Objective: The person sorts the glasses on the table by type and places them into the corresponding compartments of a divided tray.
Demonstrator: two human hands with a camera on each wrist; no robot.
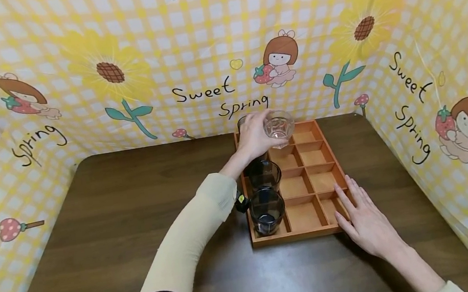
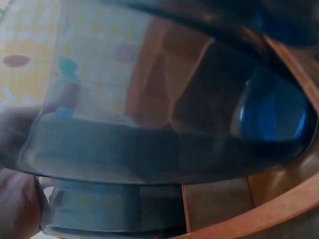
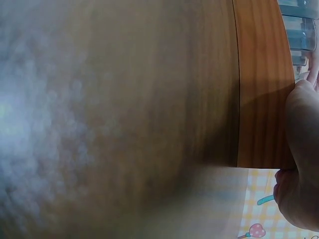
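Note:
My left hand grips a clear drinking glass over the back of a divided wooden tray. Along the tray's left column stand dark tinted glasses, with one in the front corner and another just behind it. The left wrist and hand partly cover that column further back. Dark glass fills most of the left wrist view. With straight, spread fingers, my right hand rests on the tray's right edge near the front corner. The tray's wooden side lies beside that hand in the right wrist view.
Compartments in the tray's middle and right columns show bare wooden floors. The tray stands on a dark wooden table. A yellow checked cloth with printed flowers and figures hangs round the back and sides.

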